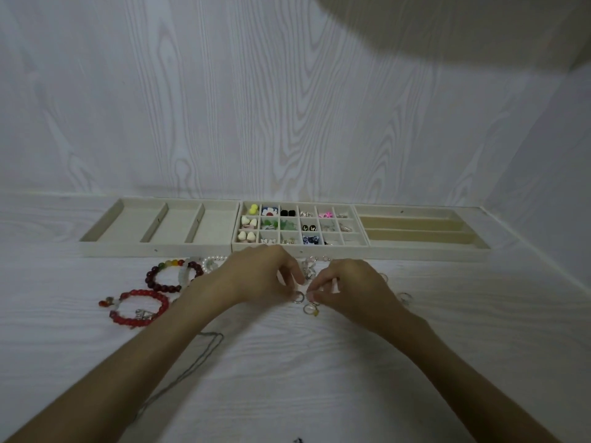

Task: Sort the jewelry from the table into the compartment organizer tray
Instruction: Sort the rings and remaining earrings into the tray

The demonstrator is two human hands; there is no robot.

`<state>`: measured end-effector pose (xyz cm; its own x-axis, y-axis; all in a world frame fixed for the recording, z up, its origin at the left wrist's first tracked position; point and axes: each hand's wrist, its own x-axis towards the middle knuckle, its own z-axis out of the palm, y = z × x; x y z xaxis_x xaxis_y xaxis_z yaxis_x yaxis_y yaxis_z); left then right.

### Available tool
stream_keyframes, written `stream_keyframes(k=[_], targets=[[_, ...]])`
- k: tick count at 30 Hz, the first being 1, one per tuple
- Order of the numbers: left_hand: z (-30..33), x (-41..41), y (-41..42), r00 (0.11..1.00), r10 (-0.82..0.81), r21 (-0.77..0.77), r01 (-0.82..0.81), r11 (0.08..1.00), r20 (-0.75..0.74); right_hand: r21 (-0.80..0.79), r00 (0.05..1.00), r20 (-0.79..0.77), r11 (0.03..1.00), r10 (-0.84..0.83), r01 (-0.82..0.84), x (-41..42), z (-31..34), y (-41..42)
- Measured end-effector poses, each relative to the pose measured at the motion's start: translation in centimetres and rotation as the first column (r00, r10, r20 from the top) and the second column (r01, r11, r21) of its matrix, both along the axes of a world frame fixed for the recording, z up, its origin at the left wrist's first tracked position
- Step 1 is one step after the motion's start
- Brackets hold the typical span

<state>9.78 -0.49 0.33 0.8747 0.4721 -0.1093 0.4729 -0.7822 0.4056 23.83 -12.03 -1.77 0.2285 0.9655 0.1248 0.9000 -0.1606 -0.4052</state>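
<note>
Two hands meet over a white wood-grain table. The left hand has curled fingers just above a silver ring; whether it grips the ring is unclear. The right hand pinches a small ring, with more rings just beneath. Red bead bracelets lie to the left. Behind sits the compartment organizer tray, partly filled with earrings.

No writing, label, brand, number or sign can be read anywhere in the view.
</note>
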Motion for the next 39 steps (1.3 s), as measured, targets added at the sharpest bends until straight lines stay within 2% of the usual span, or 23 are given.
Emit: stream_keyframes(k=[2,3,5,7,11,13,16,18,21,26,30,35,39], targets=[[-0.3,-0.1,0.5,0.998,0.012,-0.066,-0.009,0.998,0.055,0.047,0.996,-0.085,0.999,-0.02,0.024,0.0,0.1,-0.1],[-0.4,-0.2,0.7,0.995,0.011,-0.107,0.0,0.994,0.103,0.093,0.976,-0.218,0.995,-0.023,0.045,0.2,0.4,-0.2],[-0.3,-0.2,0.4,0.974,-0.005,-0.218,0.055,0.974,0.227,0.139,0.829,-0.559,0.984,-0.013,0.11,0.6,1.6,-0.7],[0.1,-0.2,-0.4,0.939,0.042,-0.378,0.097,0.921,0.342,0.081,0.643,-0.766,0.989,-0.018,0.124,0.9,2.2,-1.3],[0.6,0.2,-1.4,0.893,0.206,-0.613,0.093,0.784,0.4,0.081,0.49,-0.871,0.989,0.012,0.12,1.1,2.0,-1.4],[0.7,0.5,-1.7,0.885,0.203,-0.608,0.107,0.787,0.418,0.084,0.435,-0.9,0.988,0.019,0.132,1.1,1.8,-1.3],[0.5,1.2,-2.0,0.84,0.184,-0.54,0.147,0.829,0.51,0.104,0.4,-0.916,0.982,0.034,0.155,1.1,1.8,-1.3],[0.2,1.6,-1.8,0.799,0.192,-0.497,0.149,0.855,0.57,0.12,0.435,-0.9,0.971,0.019,0.206,1.3,1.7,-1.5],[0.0,2.1,-1.5,0.764,0.212,-0.425,0.088,0.901,0.609,0.175,0.558,-0.829,0.934,-0.032,0.313,2.0,2.1,-1.6],[0.2,3.9,-0.7,0.828,0.116,-0.202,-0.003,0.979,0.549,0.266,0.693,-0.719,0.906,-0.042,0.33,2.8,2.8,-0.9],[0.5,5.4,-0.1,0.858,0.079,-0.077,-0.046,0.996,0.507,0.321,0.742,-0.667,0.872,-0.069,0.37,3.9,2.9,0.2],[1.3,7.1,1.3,0.897,0.064,-0.059,-0.042,0.997,0.438,0.355,0.841,-0.527,0.867,-0.124,0.35,5.9,3.2,2.3],[1.2,7.1,3.3,0.953,0.068,-0.058,-0.053,0.997,0.295,0.213,0.901,-0.398,0.938,-0.173,0.274,7.8,3.3,3.8]])
